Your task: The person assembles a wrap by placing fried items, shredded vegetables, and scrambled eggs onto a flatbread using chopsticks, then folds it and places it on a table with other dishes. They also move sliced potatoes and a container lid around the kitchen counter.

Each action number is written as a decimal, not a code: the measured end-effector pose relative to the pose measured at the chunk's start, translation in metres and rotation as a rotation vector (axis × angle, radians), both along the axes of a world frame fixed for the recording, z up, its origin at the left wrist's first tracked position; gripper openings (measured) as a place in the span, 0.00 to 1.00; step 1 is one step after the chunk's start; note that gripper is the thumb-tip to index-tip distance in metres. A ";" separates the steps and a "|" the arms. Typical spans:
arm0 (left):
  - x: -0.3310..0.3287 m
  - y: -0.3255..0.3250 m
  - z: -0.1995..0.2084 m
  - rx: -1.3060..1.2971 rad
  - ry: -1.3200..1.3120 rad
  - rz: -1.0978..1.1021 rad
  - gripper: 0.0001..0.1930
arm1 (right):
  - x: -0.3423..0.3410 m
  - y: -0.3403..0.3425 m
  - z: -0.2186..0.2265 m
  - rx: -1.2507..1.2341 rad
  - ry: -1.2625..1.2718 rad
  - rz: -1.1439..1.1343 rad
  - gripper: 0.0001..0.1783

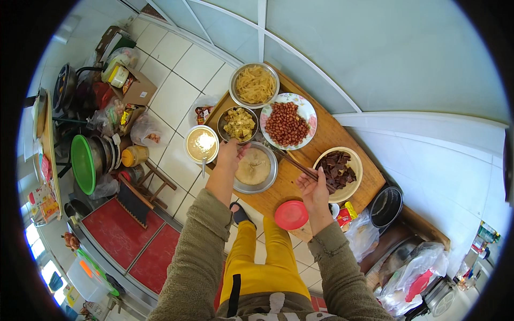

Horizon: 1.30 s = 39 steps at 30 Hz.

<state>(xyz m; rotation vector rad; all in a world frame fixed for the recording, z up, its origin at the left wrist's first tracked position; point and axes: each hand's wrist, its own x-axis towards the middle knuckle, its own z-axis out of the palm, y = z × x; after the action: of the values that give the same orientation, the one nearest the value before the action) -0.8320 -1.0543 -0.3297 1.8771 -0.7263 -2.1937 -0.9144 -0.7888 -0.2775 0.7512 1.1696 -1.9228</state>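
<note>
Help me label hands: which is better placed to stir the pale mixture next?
Likely the right hand: it holds the chopsticks, tips near the mixture. The left hand is close too, but apparently without a utensil.

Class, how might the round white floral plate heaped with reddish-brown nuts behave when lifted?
The round white floral plate is probably stiff: its rim forms an even circle. Its heap of small, rounded, reddish-brown nuts likely adds weight and could roll off if tilted.

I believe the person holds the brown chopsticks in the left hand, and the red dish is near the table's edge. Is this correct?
Not quite: the right hand holds the brown chopsticks, as the head view shows. The red dish is near the table's edge.
</note>
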 end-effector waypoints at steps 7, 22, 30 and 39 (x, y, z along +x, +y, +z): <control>0.012 -0.005 -0.019 -0.011 0.049 -0.040 0.11 | 0.004 -0.015 -0.008 -0.016 0.028 0.032 0.22; 0.115 0.144 0.046 0.125 0.274 -0.324 0.22 | 0.058 -0.025 0.027 0.462 0.549 0.460 0.19; 0.094 0.122 0.077 0.402 0.526 -0.200 0.20 | 0.091 -0.021 0.045 0.452 1.749 1.070 0.17; 0.124 0.103 0.035 0.348 0.457 -0.307 0.17 | 0.125 0.008 0.006 0.318 0.465 0.994 0.19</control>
<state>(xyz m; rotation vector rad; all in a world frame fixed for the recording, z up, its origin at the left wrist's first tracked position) -0.7081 -0.9517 -0.2950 1.3557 -0.6026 -2.9631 -0.7893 -0.7804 -0.2718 -0.1845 1.7181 -1.0800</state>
